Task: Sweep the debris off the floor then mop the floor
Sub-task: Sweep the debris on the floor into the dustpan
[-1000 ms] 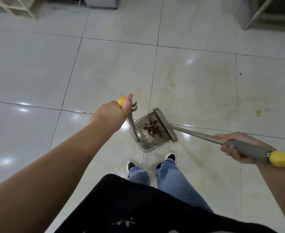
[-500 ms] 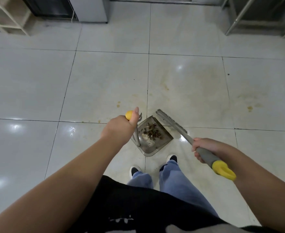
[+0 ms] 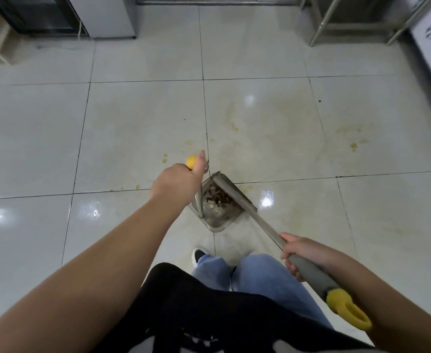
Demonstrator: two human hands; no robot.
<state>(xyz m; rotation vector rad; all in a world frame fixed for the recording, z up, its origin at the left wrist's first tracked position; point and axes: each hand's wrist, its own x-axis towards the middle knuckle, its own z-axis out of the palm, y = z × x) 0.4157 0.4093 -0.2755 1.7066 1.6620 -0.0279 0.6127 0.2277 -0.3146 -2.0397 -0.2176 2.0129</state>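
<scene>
since half a second ago we have swung the broom (image 3: 237,197) round so its head lies across the open mouth of the dustpan (image 3: 219,212), where earlier it stood a little off to the right, and our right hand (image 3: 301,253) has drawn back toward our body

the fingers (image 3: 289,266) of our right hand are curled round the grey grip of the broom handle, just above its yellow end loop. the left hand (image 3: 177,180) is wrapped tight round the top of the dustpan's upright handle, thumb laid along the yellow cap

from the right hand the broom's long axis runs forward and to the left, down to the head; the head's own long edge lies on the same slant, touching the pan's lip. the dustpan sits on the floor (image 3: 273,128) just ahead of our feet, between the two hands and nearer the left one, its mouth pointing forward and to the right. the debris (image 3: 218,197) already lies inside, dark bits at the mouth and paler crumbs deeper in

we judge the sweeping nearly done: the coming move turns on pulling the head toward the pan's back wall, down and left. yellowish stains on the tiles remain for the mop
</scene>
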